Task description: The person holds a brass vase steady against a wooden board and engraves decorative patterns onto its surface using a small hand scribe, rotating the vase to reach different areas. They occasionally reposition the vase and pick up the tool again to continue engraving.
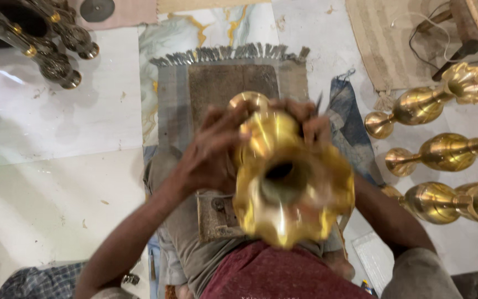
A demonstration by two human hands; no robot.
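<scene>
A person seated on the floor is holding a brass vase [289, 177] over the lap; its long axis is running almost straight toward the camera, the fluted mouth pointing up at the viewer and the round foot pointing away toward a fringed grey mat [222, 83]; the left hand [214, 152] is wrapping closed around the vase's body; the right hand [308, 124] is clamping its far side, partly blurred; three matching brass vases [443, 149] are lying on their sides on the marble floor [56, 194] to the right.
</scene>
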